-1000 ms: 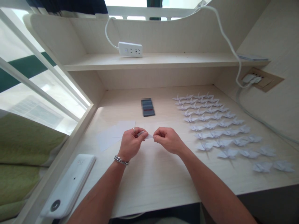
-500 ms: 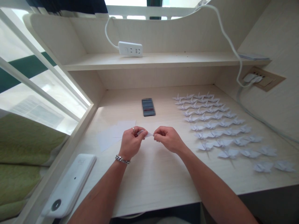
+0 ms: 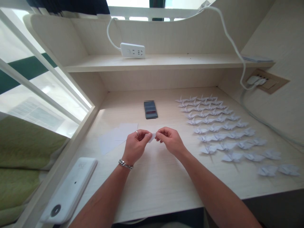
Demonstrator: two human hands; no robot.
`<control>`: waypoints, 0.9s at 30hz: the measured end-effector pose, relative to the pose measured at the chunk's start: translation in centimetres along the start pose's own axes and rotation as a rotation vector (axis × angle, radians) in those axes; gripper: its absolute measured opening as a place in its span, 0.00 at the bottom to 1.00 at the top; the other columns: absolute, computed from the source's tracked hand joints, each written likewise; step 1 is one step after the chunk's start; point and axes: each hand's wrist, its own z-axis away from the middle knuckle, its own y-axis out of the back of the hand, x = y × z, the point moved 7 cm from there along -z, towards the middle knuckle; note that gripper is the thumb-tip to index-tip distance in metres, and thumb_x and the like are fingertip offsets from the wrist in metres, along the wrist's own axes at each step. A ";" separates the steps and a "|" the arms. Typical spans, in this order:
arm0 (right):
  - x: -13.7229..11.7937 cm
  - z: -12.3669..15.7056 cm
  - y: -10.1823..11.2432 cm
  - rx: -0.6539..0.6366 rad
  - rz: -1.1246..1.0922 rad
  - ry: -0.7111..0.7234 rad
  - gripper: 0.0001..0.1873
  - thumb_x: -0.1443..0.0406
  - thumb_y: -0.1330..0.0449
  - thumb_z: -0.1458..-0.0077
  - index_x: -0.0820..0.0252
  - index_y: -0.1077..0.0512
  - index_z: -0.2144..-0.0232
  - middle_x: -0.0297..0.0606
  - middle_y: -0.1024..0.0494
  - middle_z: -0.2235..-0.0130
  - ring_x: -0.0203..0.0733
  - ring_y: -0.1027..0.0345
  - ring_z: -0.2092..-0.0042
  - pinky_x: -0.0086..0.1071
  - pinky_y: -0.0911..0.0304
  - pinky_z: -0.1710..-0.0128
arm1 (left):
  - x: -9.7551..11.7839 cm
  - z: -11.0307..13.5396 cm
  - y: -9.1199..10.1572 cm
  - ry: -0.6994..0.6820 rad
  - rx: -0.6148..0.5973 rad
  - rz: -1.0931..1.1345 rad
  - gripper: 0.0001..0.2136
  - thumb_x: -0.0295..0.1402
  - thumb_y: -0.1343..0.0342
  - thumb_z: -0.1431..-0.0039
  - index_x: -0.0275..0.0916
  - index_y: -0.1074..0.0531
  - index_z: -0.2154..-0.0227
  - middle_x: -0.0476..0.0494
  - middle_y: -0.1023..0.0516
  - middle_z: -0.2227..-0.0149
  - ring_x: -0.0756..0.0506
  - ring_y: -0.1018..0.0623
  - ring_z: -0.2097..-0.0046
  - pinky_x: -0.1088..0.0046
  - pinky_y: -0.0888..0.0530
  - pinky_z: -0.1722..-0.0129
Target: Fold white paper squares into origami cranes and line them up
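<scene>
A small piece of folded white paper is pinched between my two hands above the middle of the desk. My left hand, with a ring and a chain bracelet, grips its left side between thumb and fingers. On its right end, my right hand closes with thumb and index finger. Fingers hide much of the paper. Sheets of white paper lie flat to the left, partly behind my left hand. Rows of white paper cranes cover the right side of the desk.
A dark phone with a blurred screen lies beyond my hands. A white lamp-like device rests at the left edge. On the shelf stands a white power strip. Its cable runs to a wall socket at the right.
My right fingers have come closer to my left ones and cover the paper's right tip. The paper between them has turned slightly; both hands still hold it.
</scene>
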 end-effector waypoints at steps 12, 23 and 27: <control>-0.5 -0.1 0.8 -0.035 0.025 -0.041 0.06 0.63 0.38 0.52 0.61 0.27 0.75 0.33 0.27 0.77 0.36 0.34 0.74 0.31 0.38 0.71 | 0.9 0.5 -1.1 -0.024 -0.181 -0.192 0.09 0.36 0.43 0.46 0.37 0.23 0.74 0.48 0.22 0.77 0.50 0.27 0.75 0.77 0.33 0.75; -1.0 -0.8 3.9 0.070 -0.018 -0.015 0.08 0.62 0.37 0.54 0.62 0.27 0.76 0.33 0.28 0.79 0.36 0.36 0.75 0.31 0.39 0.72 | 0.2 -0.1 0.2 0.023 -0.085 -0.081 0.06 0.34 0.41 0.48 0.36 0.23 0.74 0.46 0.22 0.77 0.48 0.25 0.73 0.75 0.29 0.71; -0.6 -0.2 0.9 -0.090 0.159 -0.003 0.06 0.63 0.40 0.51 0.61 0.26 0.74 0.34 0.26 0.76 0.36 0.33 0.72 0.30 0.38 0.70 | 0.0 0.2 -1.1 0.019 -0.159 -0.140 0.09 0.37 0.42 0.47 0.36 0.22 0.72 0.46 0.21 0.75 0.48 0.25 0.73 0.75 0.30 0.72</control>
